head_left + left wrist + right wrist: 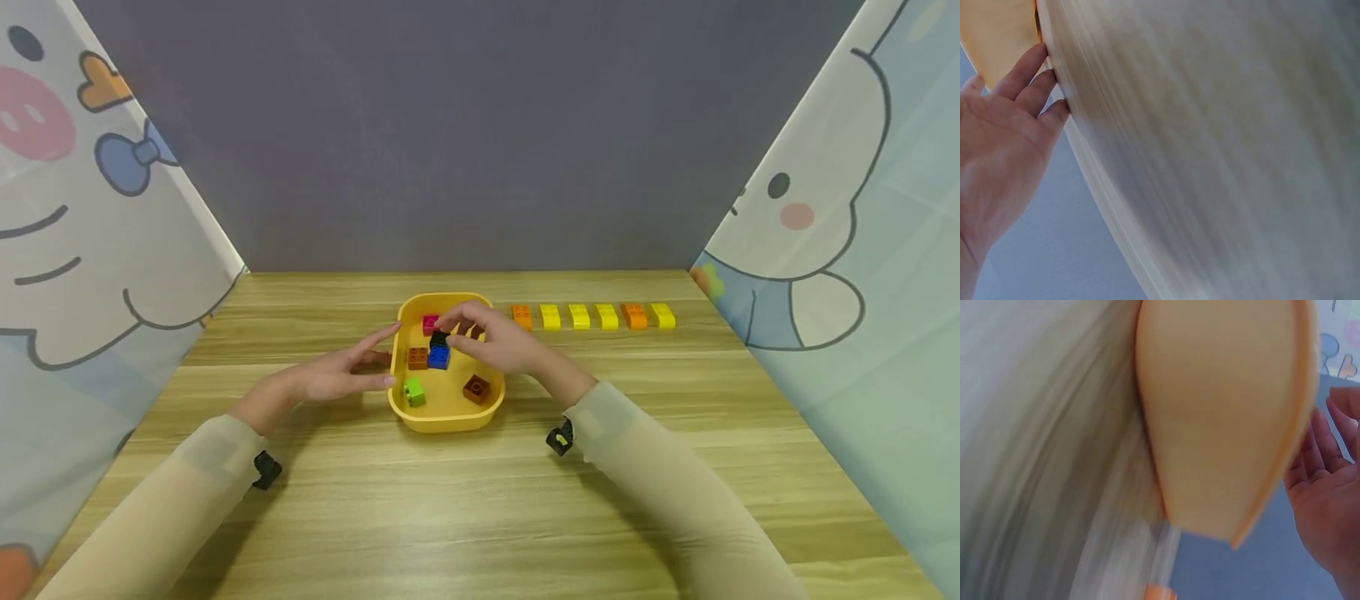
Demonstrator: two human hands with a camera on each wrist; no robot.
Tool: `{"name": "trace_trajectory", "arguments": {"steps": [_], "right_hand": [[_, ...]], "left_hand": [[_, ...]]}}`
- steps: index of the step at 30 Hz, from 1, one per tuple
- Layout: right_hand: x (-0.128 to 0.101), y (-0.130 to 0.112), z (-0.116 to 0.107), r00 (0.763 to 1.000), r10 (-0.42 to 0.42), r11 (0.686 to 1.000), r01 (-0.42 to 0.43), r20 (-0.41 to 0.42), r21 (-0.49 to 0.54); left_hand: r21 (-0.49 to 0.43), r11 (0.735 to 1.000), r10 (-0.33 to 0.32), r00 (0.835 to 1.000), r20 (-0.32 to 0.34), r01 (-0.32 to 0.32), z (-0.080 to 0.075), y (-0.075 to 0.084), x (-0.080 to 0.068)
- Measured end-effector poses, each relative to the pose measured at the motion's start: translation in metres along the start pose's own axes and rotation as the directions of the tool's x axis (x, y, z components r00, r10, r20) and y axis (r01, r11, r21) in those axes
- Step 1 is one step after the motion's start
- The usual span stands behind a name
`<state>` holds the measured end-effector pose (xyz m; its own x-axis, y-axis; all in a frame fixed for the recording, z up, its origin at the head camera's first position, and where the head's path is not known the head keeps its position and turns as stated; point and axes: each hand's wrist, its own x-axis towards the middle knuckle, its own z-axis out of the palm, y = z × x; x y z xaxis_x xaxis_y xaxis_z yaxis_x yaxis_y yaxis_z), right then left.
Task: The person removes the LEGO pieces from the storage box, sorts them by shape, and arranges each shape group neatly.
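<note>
In the head view a yellow plastic bin (450, 423) holds several toy building bricks. My left hand (337, 375) is beside it, fingers extended and spread, fingertips right at the bin's left wall. The left wrist view shows this hand (1007, 150) with its fingertips low by the tabletop. Over the bin's right rim reaches my right hand (498, 337), fingers loosely bent, thumb apart from them. Its fingertips are close over a black brick (439, 338). Near that lie a blue brick (438, 358), a magenta brick (430, 324) and an orange-brown brick (417, 358).
Also in the bin are a green brick (414, 392) and a brown brick (477, 389). To its right, a row of orange and yellow bricks (579, 317) runs along the wooden table (465, 517). A dark panel (465, 133) stands behind, printed cloths at both sides.
</note>
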<state>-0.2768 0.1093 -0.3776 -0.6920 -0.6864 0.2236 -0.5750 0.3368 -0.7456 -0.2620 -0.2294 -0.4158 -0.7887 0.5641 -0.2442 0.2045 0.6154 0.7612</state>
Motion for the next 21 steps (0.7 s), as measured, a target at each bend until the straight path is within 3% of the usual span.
{"name": "trace_trajectory", "arguments": {"steps": [7,13,21], "right_hand": [[0.019,-0.001,0.027,0.996,0.009,1.000,-0.011,0.093,0.017],[0.024,0.006,0.038,0.987,0.031,0.998,-0.022,0.156,-0.057],[0.026,0.002,0.042,0.934,0.070,0.985,-0.008,0.350,-0.174]], "left_hand": [[-0.003,1.000,0.022,1.000,0.003,-0.022,-0.001,-0.002,0.000],[0.000,1.000,0.025,1.000,0.012,-0.025,0.000,-0.002,0.000],[0.008,0.999,0.041,0.999,0.005,-0.041,0.000,-0.004,0.001]]}}
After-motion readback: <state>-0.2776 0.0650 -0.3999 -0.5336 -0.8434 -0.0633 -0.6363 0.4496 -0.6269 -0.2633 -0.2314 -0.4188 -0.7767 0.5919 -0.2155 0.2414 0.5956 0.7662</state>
